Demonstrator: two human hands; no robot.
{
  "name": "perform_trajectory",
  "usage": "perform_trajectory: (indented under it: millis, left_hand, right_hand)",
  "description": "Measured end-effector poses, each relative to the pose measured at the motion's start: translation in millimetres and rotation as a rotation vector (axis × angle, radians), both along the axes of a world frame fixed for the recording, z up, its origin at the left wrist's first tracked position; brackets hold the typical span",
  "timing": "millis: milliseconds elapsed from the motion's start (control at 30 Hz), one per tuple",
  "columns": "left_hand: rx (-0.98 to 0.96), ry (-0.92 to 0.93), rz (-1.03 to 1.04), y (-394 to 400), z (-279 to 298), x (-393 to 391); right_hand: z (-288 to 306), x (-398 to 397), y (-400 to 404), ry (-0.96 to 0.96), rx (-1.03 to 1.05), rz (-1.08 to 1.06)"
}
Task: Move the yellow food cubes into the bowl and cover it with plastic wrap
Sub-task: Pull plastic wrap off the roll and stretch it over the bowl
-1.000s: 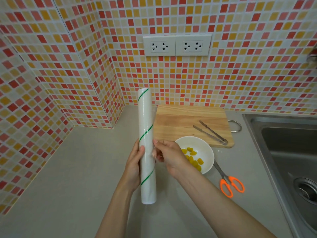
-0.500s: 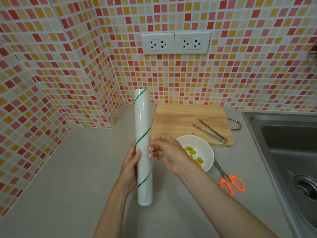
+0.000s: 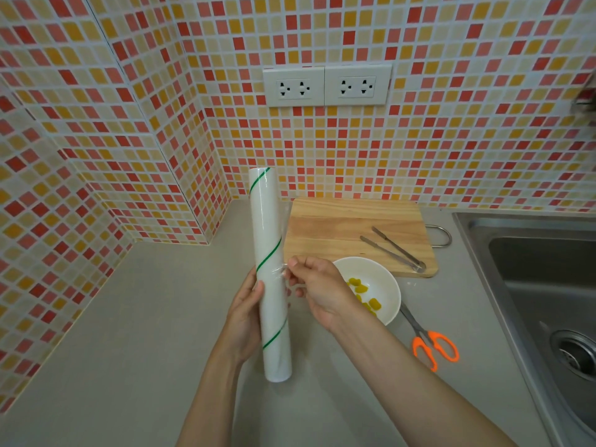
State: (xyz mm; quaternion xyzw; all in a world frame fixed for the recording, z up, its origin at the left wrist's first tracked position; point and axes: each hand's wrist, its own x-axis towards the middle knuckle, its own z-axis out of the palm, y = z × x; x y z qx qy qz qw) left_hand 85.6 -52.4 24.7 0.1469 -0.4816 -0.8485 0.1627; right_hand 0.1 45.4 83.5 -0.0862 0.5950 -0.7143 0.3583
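Left hand grips the plastic wrap roll upright to steady it, I judge, while right hand pinches the film's loose edge to peel it. Yellow food cubes sit in the white bowl, right of the roll.

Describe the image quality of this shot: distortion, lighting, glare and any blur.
Head view: wide-angle bending curves the tile lines and the sink edge; lighting is soft and even with faint shadows; mild sheen on the plastic wrap roll; centre is sharp, but the dark object at the right edge is blurred.
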Motion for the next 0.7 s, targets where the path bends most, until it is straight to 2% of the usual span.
perform_trajectory:
  millis: [100, 267, 467, 600, 700]
  left_hand:
    - [0.048, 0.008, -0.024, 3.3, 3.3, -4.9]
    - [0.160, 0.035, -0.117, 1.7, 2.5, -4.8]
    - [0.324, 0.088, -0.332, 7.4, 3.4, -0.4]
    - [0.336, 0.078, -0.335, 12.3, 3.8, -2.4]
    - [0.323, 0.068, -0.328, 13.6, 3.0, -3.3]
  right_hand:
    - [-0.7, 2.4, -1.2, -0.016, -0.074, -0.085]
    - [12.8, -16.5, 2.3, 0.084, 0.006, -0.066]
    - [48.2, -57.9, -13.4, 0.069, -0.184, -0.140]
    - [54.8, -57.2, -20.5, 0.261, -0.120, -0.169]
    - [48.4, -55.6, -19.7, 0.248, -0.108, -0.310]
